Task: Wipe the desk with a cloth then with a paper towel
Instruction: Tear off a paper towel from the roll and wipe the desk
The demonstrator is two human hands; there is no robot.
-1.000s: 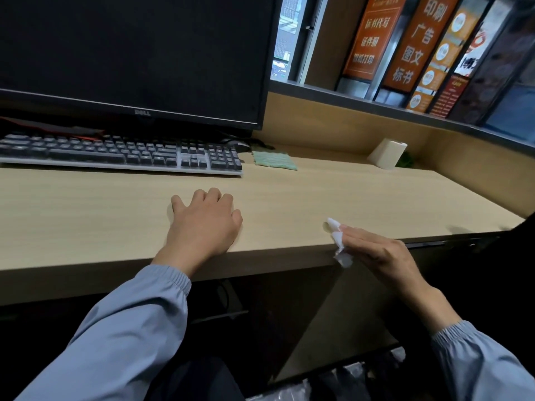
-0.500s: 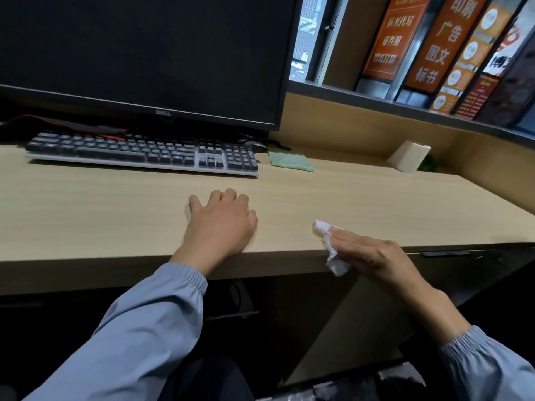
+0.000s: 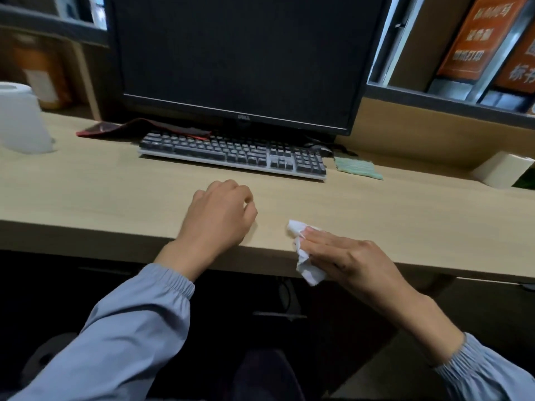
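Along the front edge of the desk (image 3: 101,198) we are pressing a crumpled white paper towel (image 3: 304,256) under our right hand (image 3: 347,261), whose fingers lie nearly flat and pin the wad against the wood, with part of the paper hanging over the lip. Our left hand (image 3: 220,215) rests on the desktop just beside it, fingers curled loosely inward and holding nothing; it seems only to steady us. Further back, the green cloth (image 3: 357,167) lies flat on the desk, just off the right end of the keyboard (image 3: 231,154) and well apart from both hands, so we judge that the cloth pass is already finished and that we are now in the second stage. How much of the surface the paper has covered we cannot tell, since no streaks or damp patches show on the pale wood. As the wad sits near the middle of the front strip, the stretch to the left, toward the white paper roll (image 3: 23,120), and the area to the right, near the second roll (image 3: 500,169) lying on its side, may yet need going over, as may the band in front of the keyboard below the monitor (image 3: 237,59).
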